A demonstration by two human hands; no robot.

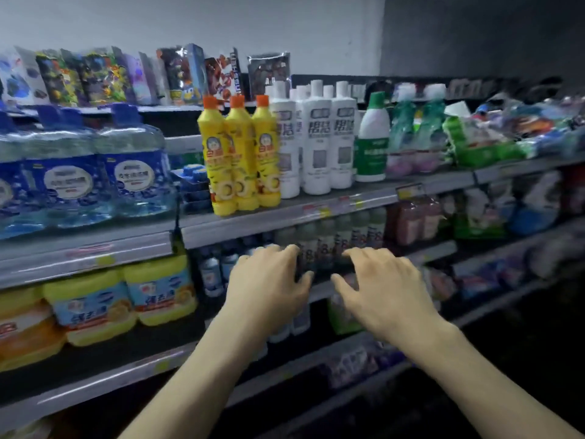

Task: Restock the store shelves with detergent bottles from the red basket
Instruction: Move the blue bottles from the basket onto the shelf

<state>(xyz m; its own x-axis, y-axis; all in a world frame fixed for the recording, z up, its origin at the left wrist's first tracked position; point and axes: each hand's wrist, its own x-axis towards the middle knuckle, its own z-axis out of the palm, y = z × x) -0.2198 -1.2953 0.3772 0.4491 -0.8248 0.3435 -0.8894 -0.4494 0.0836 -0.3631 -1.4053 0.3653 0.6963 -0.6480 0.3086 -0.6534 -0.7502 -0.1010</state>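
Observation:
Both my hands are stretched toward the second shelf (323, 293). My left hand (269, 289) and my right hand (384, 293) hover side by side, fingers loosely spread and holding nothing. Behind their fingertips stands a row of pale detergent bottles (329, 239) with red lettering. To the left of those are small blue-labelled bottles (210, 274). On the shelf above stand three yellow bottles (240, 160) with orange caps and white bottles (326, 137). The red basket is out of view.
Large blue water-like jugs (95, 175) fill the upper shelf at left, yellow tubs (126, 299) sit below them. A green-and-white bottle (372, 137) and bagged goods (493, 134) lie to the right. Toy packs (104, 74) line the top. Lower shelves are dark.

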